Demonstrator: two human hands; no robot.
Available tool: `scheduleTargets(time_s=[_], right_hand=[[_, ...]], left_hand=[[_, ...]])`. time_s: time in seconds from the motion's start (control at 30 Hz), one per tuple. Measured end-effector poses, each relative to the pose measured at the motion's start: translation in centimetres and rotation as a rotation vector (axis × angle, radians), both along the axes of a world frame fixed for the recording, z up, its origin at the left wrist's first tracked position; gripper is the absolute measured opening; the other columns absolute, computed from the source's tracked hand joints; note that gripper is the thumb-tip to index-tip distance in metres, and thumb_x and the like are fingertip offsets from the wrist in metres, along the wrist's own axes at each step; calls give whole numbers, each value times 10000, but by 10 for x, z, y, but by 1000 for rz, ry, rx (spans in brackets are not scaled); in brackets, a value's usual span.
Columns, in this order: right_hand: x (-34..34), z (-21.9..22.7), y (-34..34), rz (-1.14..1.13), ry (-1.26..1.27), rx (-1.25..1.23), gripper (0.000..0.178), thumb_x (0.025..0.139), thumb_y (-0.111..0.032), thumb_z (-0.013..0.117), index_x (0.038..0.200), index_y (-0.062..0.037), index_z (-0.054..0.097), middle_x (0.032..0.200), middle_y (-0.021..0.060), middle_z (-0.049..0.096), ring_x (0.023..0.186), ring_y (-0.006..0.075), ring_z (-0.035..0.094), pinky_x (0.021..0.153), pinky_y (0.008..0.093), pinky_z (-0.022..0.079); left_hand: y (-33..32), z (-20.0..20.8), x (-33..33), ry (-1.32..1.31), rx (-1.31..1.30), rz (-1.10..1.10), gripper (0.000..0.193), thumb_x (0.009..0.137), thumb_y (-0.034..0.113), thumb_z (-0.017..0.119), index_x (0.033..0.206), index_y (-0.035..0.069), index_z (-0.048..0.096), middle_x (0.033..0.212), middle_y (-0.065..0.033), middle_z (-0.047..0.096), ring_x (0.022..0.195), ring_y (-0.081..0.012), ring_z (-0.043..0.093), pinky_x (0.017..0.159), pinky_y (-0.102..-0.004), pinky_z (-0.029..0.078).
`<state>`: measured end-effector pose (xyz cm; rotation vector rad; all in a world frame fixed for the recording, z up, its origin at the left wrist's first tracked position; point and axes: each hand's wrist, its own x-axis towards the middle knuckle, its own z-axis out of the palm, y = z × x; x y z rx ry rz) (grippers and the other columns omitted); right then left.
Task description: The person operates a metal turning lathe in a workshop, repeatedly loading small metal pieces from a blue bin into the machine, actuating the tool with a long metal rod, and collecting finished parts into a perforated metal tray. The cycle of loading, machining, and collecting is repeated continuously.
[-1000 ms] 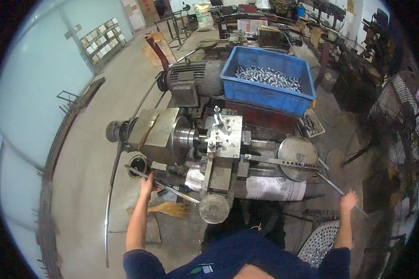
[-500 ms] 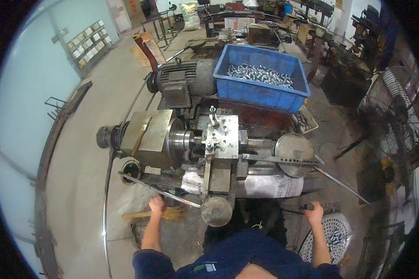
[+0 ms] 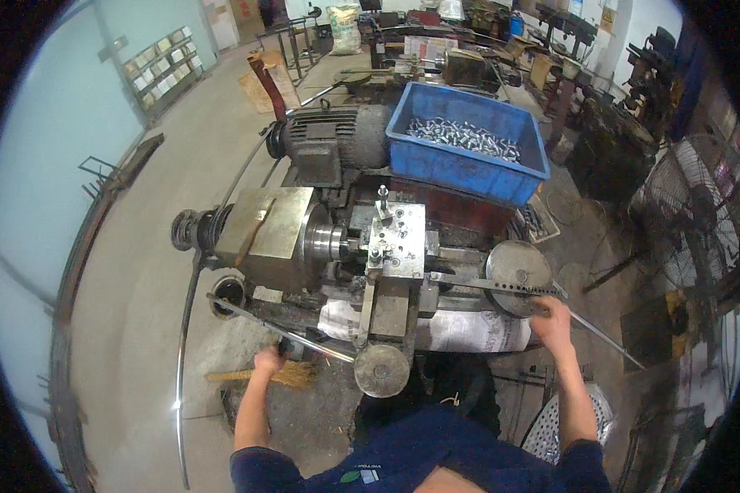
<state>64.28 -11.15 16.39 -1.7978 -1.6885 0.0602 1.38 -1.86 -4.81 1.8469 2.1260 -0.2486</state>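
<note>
A small lathe stands before me, with a bare metal spindle (image 3: 329,243) facing a steel tool block (image 3: 403,234). My left hand (image 3: 269,360) is closed beside a dark knob-like part (image 3: 290,347), below a slanting steel rod (image 3: 284,332); what its fingers hold is hidden. At the right, my right hand (image 3: 552,320) has its fingers curled at the near edge of a round metal disc (image 3: 514,267), just under the end of a perforated flat bar (image 3: 501,285). Whatever sits inside that grip does not show. A smaller round plate (image 3: 381,371) lies nearest my body.
Behind the lathe, a blue bin (image 3: 468,168) holds many small shiny metal pieces, next to a grimy motor (image 3: 337,140). A perforated metal seat or tray (image 3: 542,431) is low at the right. A straw broom (image 3: 292,375) lies at the left, and a fan (image 3: 686,197) stands far right.
My right hand has left a black-handled lever low at the right and risen to the disc's edge. The left hand has shifted slightly left, and the view has moved a little.
</note>
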Motion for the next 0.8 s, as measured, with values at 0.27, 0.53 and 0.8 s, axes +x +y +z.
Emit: scheduleTargets(time_s=[0.27, 0.53, 0.8], right_hand=[[-181, 72, 156, 664, -25, 127, 318, 543, -146, 605, 840, -35, 626, 819, 127, 601, 818, 312, 545, 706, 386, 458], [-286, 44, 216, 538, -349, -107, 211, 499, -196, 564, 615, -49, 662, 748, 155, 622, 782, 345, 540, 715, 404, 454], [-285, 48, 218, 583, -372, -244, 278, 507, -244, 593, 652, -15, 654, 756, 180, 632, 774, 340, 590, 719, 392, 487]], left_hand=[[-39, 190, -54, -165, 663, 152, 288, 800, 230, 582, 1052, 89, 583, 778, -125, 634, 715, -302, 606, 645, -383, 472], [-118, 184, -128, 189, 499, 547, 420, 764, 419, 588, 1035, 98, 592, 825, -165, 627, 800, -338, 599, 693, -422, 470], [-85, 184, -178, 324, 349, 712, 406, 727, 447, 605, 881, 76, 661, 826, -180, 631, 793, -349, 611, 699, -421, 482]])
